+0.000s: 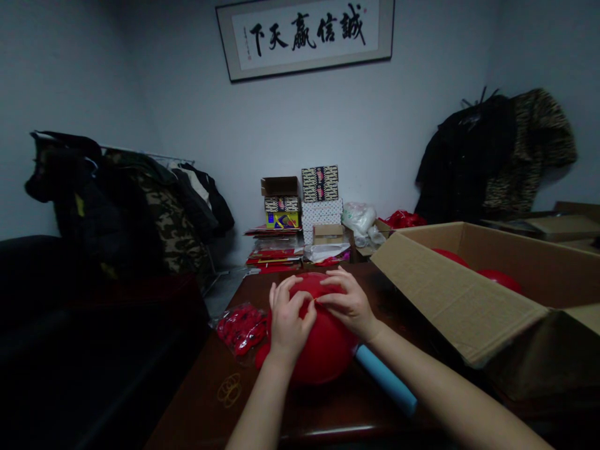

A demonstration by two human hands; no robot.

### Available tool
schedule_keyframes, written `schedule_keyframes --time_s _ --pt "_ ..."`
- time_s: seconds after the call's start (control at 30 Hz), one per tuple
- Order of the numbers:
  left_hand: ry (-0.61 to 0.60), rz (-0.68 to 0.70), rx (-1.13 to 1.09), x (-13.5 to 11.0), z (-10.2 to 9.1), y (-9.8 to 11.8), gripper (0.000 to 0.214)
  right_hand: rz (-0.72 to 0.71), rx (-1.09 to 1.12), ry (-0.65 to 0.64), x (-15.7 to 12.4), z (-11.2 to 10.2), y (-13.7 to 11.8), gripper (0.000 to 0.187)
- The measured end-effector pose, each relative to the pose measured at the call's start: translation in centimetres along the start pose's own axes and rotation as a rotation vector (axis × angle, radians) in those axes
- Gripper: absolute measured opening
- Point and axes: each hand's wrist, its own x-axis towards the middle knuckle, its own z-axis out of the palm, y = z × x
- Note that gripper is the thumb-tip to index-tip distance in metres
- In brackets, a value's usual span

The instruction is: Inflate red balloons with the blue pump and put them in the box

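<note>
A large, inflated red balloon (323, 359) rests on the dark wooden table in front of me. Over its top, my left hand (291, 312) is closed in a pinch of thumb and index finger. Fingertip to fingertip with it, my right hand (350, 302) pinches at the same spot. A tiny orange bit shows between the fingertips, too small to name, and the balloon's neck is mostly hidden by the fingers. Beside the balloon lie a clear bag of red balloons (241, 328) on the left and a blue cylinder (387, 380) on the right. Several yellow rubber bands (229, 390) lie near my left forearm.
An open cardboard box (462, 300) with red balloons inside stands at the right. Stacked boxes (321, 215) and red paper goods fill the far end by the wall. A dark sofa (94, 350) is on the left, below a rack of coats (159, 200).
</note>
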Motion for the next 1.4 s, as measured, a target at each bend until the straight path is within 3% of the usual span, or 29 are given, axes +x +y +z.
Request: schedule_keyframes --time_s 0.53,0.87,1.07,1.4 --pt "-0.027 0.039 -0.001 -0.1 -0.1 0.4 0.014 0.001 -0.034 0.003 0.2 0.0 -0.2 0.015" --pt "-0.042 0.031 -0.015 0.3 -0.3 0.4 0.005 -0.078 -0.105 -0.007 0.2 -0.1 -0.1 0.015" --pt "-0.052 0.065 -0.029 0.6 -0.7 0.5 0.010 -0.038 -0.133 -0.036 0.2 0.0 -0.1 0.027" --pt "0.014 0.087 0.005 0.3 -0.8 1.1 0.012 0.005 -0.028 -0.095 0.8 -0.5 -0.2 0.017"
